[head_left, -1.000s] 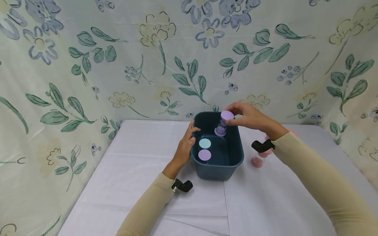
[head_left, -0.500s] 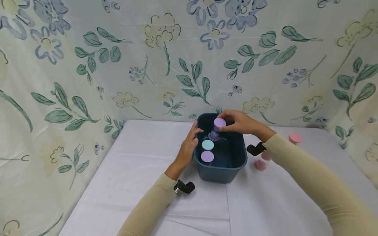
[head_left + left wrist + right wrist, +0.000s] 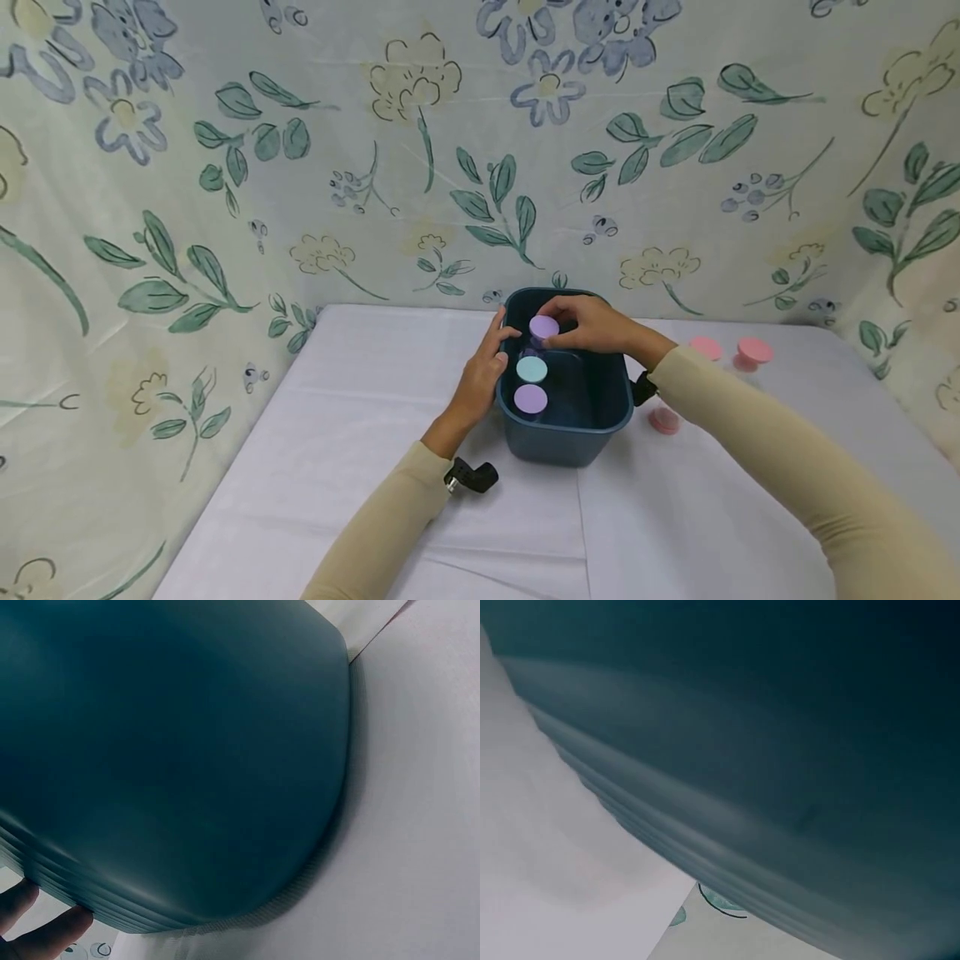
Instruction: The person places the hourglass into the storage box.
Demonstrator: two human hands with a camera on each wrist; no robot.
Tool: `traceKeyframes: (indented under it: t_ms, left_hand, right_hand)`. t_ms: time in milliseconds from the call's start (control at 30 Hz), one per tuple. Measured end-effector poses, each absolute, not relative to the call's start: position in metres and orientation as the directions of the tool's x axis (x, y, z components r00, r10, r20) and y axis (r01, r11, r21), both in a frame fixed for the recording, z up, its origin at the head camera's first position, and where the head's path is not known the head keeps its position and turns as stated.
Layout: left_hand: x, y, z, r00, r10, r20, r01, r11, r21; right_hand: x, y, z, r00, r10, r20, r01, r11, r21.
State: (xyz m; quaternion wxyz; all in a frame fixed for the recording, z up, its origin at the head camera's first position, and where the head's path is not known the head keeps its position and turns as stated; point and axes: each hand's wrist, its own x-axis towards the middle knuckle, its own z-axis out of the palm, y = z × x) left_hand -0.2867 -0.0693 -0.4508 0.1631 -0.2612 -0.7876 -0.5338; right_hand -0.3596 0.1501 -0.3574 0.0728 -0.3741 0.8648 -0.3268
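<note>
A dark teal plastic bin [image 3: 567, 447] stands on the table in the head view. My left hand [image 3: 480, 377] rests against its left side, with a finger over the rim; in the left wrist view two fingertips [image 3: 75, 922] touch the outer wall. My right hand [image 3: 592, 323] reaches into the bin and pinches a purple sand timer [image 3: 543, 328] near its top, upright at the back left. Below it in the bin stand a light-blue-capped timer [image 3: 532, 369] and another purple-capped timer [image 3: 530, 399]. The bin's wall [image 3: 705, 765] fills most of the right wrist view, hiding my right fingers.
Right of the bin, several pink sand timers stand on the white-covered table [image 3: 360, 400], partly behind my right sleeve: one pink timer [image 3: 753, 351] at the back, another pink timer [image 3: 664, 419] nearer. A flowered cloth [image 3: 420, 150] hangs behind the table.
My right hand has moved left and down, lowering the purple sand timer into the bin beside the light-blue one. My left hand stays at the bin's side. The head view has shifted slightly.
</note>
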Motion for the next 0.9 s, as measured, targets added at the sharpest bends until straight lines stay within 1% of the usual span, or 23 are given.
traceKeyframes:
  t_ms: [167,267,367,633,900]
  left_hand:
    - [-0.285,-0.070,-0.450,-0.811,0.228,0.539,0.585,0.338,0.737]
    - [-0.285,-0.072,-0.449,-0.812,0.216,0.542,0.583,0.336,0.740]
    - [-0.285,-0.074,-0.449,-0.812,0.210,0.545,0.584,0.317,0.747]
    - [-0.284,-0.071,-0.451,-0.820,0.213,0.532,0.572,0.337,0.748]
    - [-0.283,-0.067,-0.451,-0.817,0.214,0.535,0.576,0.327,0.749]
  right_hand:
    - [-0.358,0.147,-0.358,-0.733,-0.675,0.088,-0.588,0.563,-0.581]
    - [-0.359,0.143,-0.359,-0.735,-0.673,0.083,-0.597,0.584,-0.550]
    - [-0.359,0.140,-0.359,-0.732,-0.676,0.080,-0.605,0.592,-0.532]
    - [-0.356,0.138,-0.361,-0.718,-0.695,0.018,-0.604,0.611,-0.512]
    - [-0.354,0.141,-0.363,-0.709,-0.705,0.009,-0.618,0.616,-0.488]
